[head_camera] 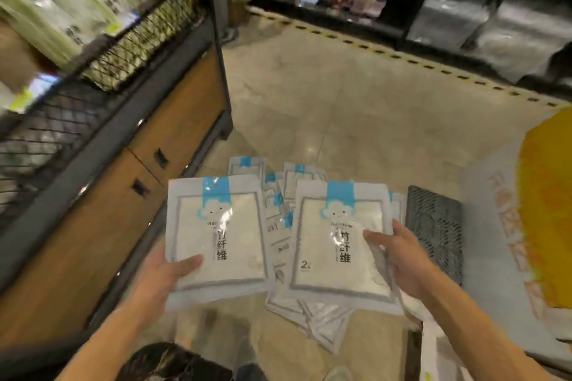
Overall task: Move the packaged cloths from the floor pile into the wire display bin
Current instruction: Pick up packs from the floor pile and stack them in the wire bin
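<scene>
My left hand (168, 275) grips the lower left corner of a white packaged cloth (216, 235) with a blue top tab. A second, matching packaged cloth (337, 238) is held at its right edge by my right hand (399, 252), thumb on its face. Both packs are lifted above the floor pile (278, 210), where several more packs lie overlapping. The wire display bin (102, 68) stands at the upper left on a wooden cabinet, with green and white packs inside.
The wood cabinet (173, 133) with dark handles runs along the left. A dark mesh panel (433, 229) lies on the floor to the right, beside a white and yellow sack (541, 210). Black shelving with goods (402, 0) lines the far side behind a yellow dashed floor line.
</scene>
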A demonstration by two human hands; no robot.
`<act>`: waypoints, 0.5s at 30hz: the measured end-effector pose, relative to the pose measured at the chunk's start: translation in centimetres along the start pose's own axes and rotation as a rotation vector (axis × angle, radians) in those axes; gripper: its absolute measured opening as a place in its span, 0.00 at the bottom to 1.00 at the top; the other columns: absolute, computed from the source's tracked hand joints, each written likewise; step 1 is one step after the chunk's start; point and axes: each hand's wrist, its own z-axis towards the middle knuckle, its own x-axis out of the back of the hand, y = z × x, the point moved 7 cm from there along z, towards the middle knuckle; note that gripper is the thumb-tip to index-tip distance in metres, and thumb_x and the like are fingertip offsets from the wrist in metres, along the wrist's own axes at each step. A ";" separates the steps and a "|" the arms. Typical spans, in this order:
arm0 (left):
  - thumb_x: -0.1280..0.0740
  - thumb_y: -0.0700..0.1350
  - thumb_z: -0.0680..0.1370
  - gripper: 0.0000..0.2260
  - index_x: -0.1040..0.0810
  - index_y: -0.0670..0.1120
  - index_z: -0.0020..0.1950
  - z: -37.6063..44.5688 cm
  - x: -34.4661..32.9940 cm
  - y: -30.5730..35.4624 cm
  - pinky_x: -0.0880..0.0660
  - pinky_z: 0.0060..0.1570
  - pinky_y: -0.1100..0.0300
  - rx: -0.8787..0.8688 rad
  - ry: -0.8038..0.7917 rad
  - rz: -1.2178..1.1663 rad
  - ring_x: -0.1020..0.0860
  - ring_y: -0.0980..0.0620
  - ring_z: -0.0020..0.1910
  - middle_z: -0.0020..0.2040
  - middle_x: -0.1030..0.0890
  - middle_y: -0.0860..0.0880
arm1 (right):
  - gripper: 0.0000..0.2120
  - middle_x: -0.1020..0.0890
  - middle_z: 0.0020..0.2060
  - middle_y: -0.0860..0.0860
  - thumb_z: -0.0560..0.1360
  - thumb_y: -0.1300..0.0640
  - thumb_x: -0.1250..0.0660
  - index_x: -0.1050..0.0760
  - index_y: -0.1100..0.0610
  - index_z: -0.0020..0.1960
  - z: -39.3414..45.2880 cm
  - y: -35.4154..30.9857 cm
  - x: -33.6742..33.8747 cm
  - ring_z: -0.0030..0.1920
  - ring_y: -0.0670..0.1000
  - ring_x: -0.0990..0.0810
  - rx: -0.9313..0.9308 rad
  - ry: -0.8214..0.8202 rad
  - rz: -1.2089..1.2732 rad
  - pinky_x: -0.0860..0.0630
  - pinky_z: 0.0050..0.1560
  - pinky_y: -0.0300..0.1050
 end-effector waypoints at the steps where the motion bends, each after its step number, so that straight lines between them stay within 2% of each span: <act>1: 0.18 0.40 0.63 0.32 0.24 0.48 0.65 -2.0 1.0 2.9 0.23 0.60 0.37 -0.040 0.012 0.005 0.16 0.40 0.56 0.57 0.14 0.45 | 0.16 0.13 0.54 0.61 0.79 0.70 0.34 0.24 0.63 0.66 -1.4 -2.8 -0.8 0.52 0.62 0.13 0.029 -0.018 -0.022 0.16 0.53 0.57; 3: 0.20 0.36 0.66 0.29 0.24 0.47 0.65 -6.2 3.4 7.9 0.22 0.59 0.39 -0.128 0.030 -0.001 0.16 0.41 0.56 0.57 0.15 0.45 | 0.18 0.14 0.55 0.63 0.78 0.70 0.32 0.25 0.65 0.68 -4.2 -7.3 -2.6 0.55 0.64 0.14 0.066 -0.073 -0.037 0.19 0.59 0.61; 4: 0.20 0.36 0.64 0.30 0.23 0.47 0.64 -8.2 4.6 9.8 0.21 0.56 0.41 -0.168 0.046 -0.003 0.16 0.41 0.55 0.57 0.14 0.46 | 0.19 0.15 0.55 0.64 0.78 0.70 0.32 0.26 0.66 0.68 -5.3 -9.1 -3.5 0.53 0.64 0.14 0.076 -0.104 -0.035 0.18 0.57 0.60; 7: 0.17 0.40 0.60 0.33 0.22 0.49 0.63 -14.9 7.7 13.7 0.20 0.53 0.46 -0.254 0.109 -0.018 0.15 0.44 0.53 0.56 0.14 0.47 | 0.18 0.15 0.54 0.65 0.78 0.70 0.32 0.27 0.66 0.67 -8.9 -13.4 -6.8 0.44 0.59 0.12 0.123 -0.225 -0.036 0.15 0.37 0.48; 9: 0.16 0.47 0.56 0.38 0.22 0.50 0.64 -19.2 9.5 14.9 0.21 0.57 0.41 -0.283 0.166 -0.047 0.15 0.42 0.55 0.57 0.14 0.45 | 0.20 0.16 0.57 0.66 0.77 0.70 0.32 0.28 0.65 0.69 -11.0 -15.3 -9.2 0.52 0.64 0.14 0.149 -0.331 -0.037 0.14 0.41 0.53; 11: 0.14 0.52 0.52 0.43 0.22 0.49 0.65 -23.1 11.2 14.8 0.22 0.60 0.37 -0.320 0.235 -0.079 0.16 0.40 0.56 0.58 0.14 0.44 | 0.20 0.15 0.56 0.65 0.77 0.70 0.33 0.28 0.65 0.68 -13.3 -16.3 -11.3 0.51 0.64 0.13 0.159 -0.426 -0.058 0.14 0.41 0.54; 13: 0.13 0.53 0.50 0.45 0.22 0.49 0.65 -27.5 11.5 13.8 0.23 0.60 0.37 -0.340 0.305 -0.117 0.16 0.39 0.56 0.57 0.14 0.44 | 0.18 0.14 0.54 0.65 0.78 0.71 0.34 0.27 0.66 0.67 -15.7 -16.7 -13.2 0.47 0.62 0.12 0.160 -0.535 -0.084 0.15 0.38 0.52; 15: 0.14 0.48 0.54 0.40 0.22 0.48 0.64 -32.1 11.2 12.2 0.23 0.62 0.38 -0.369 0.376 -0.171 0.16 0.40 0.56 0.57 0.14 0.44 | 0.18 0.15 0.55 0.65 0.78 0.70 0.34 0.27 0.66 0.68 -17.6 -16.8 -14.6 0.51 0.64 0.13 0.167 -0.615 -0.137 0.14 0.43 0.56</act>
